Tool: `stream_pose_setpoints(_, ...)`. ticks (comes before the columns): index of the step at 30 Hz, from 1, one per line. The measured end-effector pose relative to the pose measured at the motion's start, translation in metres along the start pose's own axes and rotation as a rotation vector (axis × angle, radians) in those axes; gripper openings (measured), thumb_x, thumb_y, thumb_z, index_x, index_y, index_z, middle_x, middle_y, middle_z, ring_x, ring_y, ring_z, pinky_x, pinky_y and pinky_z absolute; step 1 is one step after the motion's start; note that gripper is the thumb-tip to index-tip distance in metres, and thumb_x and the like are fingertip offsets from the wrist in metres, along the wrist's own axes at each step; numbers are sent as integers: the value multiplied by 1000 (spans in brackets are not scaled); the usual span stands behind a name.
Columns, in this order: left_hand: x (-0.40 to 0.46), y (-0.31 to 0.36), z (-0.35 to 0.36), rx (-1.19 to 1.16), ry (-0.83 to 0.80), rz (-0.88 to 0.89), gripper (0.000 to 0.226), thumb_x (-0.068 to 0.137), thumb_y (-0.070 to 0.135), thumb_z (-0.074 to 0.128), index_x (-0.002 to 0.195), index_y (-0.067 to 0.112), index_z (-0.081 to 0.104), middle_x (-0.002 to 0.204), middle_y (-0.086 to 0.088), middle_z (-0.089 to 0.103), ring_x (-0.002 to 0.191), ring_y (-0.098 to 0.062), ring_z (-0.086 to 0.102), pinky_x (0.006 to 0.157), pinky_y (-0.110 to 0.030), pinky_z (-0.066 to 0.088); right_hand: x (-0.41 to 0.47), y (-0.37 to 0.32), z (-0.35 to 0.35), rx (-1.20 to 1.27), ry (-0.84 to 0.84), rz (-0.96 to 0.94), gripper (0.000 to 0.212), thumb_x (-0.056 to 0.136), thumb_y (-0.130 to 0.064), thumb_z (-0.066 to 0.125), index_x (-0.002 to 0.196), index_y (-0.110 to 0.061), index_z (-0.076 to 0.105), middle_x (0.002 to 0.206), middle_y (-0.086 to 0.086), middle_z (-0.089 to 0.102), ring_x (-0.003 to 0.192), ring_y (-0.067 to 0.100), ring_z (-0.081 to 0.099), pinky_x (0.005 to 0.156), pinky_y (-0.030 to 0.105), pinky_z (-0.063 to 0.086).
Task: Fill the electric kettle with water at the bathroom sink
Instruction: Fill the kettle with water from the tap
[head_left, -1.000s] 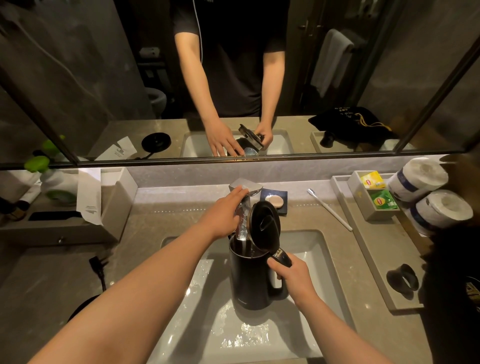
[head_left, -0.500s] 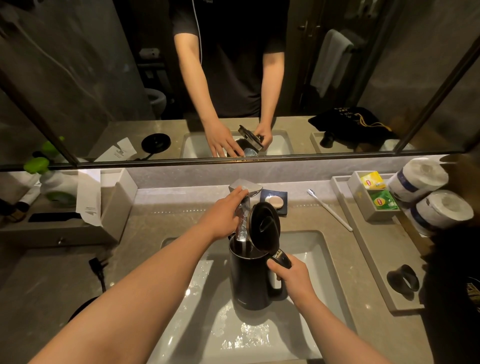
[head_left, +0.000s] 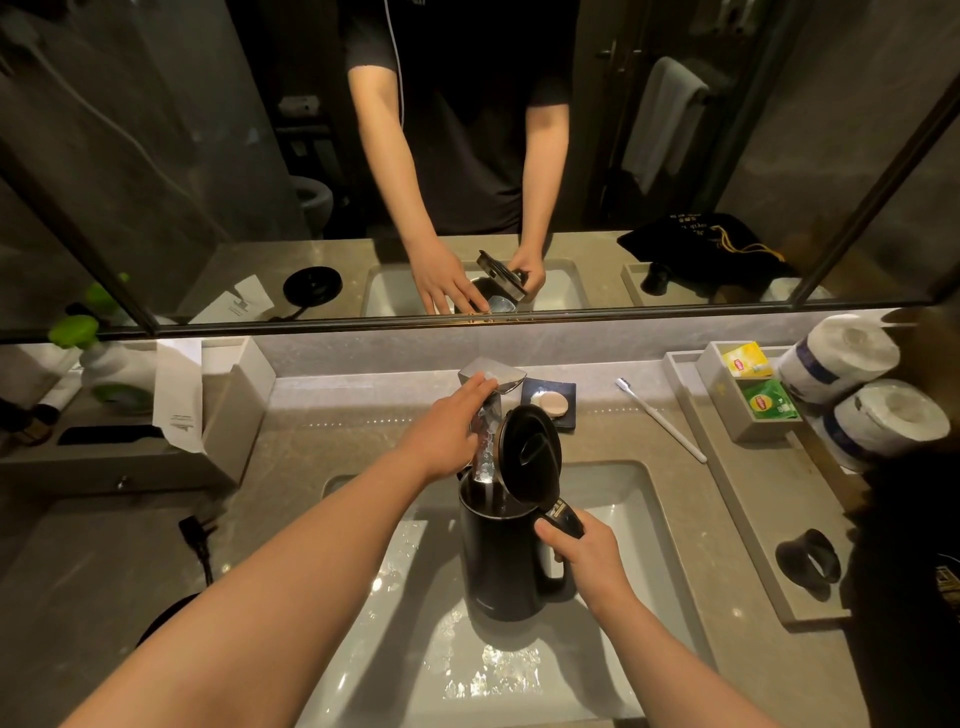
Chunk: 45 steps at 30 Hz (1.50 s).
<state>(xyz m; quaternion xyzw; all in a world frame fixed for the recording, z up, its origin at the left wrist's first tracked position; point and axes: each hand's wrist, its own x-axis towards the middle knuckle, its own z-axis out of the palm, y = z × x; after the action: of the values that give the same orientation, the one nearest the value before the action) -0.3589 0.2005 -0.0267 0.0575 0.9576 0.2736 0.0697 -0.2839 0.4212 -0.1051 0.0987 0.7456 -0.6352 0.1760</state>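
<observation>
A black electric kettle (head_left: 501, 564) stands upright in the white sink basin (head_left: 628, 525), its round lid (head_left: 530, 451) hinged open toward me. My right hand (head_left: 589, 558) grips the kettle's handle. My left hand (head_left: 447, 431) rests on the silver faucet lever (head_left: 493, 374), fingers laid over it. A stream of water (head_left: 485, 457) falls from the spout into the kettle's open mouth. Water droplets glisten on the basin floor in front of the kettle.
The kettle's round base (head_left: 161, 621) and plug (head_left: 195, 532) lie on the counter at left. A soap dish (head_left: 550, 402), toothbrush (head_left: 662, 421), tea bag box (head_left: 748, 395) and toilet rolls (head_left: 862, 389) sit at right. A tissue box (head_left: 228, 405) stands left. The mirror (head_left: 208, 156) is ahead.
</observation>
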Motion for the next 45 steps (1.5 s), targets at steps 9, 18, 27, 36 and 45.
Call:
stream_pose_setpoints(9,0,0,0,0,0,-7,80,85,5,53,150,33,17,161,5,12,142,-25,26,112,-42,29,2,3,1,-8,8,1,12,82,-28,75,87,-19,70,79,-4,69,74,15,61,64,25,47)
stream_pose_setpoints(18,1,-2,1,5,-8,-5,80,84,4,52,150,33,16,161,5,11,142,-25,26,112,-43,29,2,0,0,-11,1,-12,10,82,-25,75,78,-24,66,74,-5,66,71,14,59,61,23,46)
stream_pose_setpoints(27,1,-2,1,-2,-5,-10,80,85,4,52,150,34,16,161,5,12,142,-26,25,112,-45,29,0,-1,1,-12,-11,-3,11,84,-23,74,83,-18,64,76,-4,63,73,17,56,61,25,47)
stream_pose_setpoints(36,1,-3,2,-2,-2,-5,80,85,4,51,150,34,16,161,5,12,142,-26,25,112,-43,29,1,3,0,-21,-5,-9,11,83,-25,74,78,-22,65,73,-5,65,71,14,59,59,24,47)
stream_pose_setpoints(45,1,-2,2,-5,-3,-9,79,85,4,51,149,34,16,161,5,11,141,-26,26,111,-43,31,4,6,-1,-16,9,-1,10,82,-27,74,85,-19,68,79,-4,67,74,15,59,66,27,49)
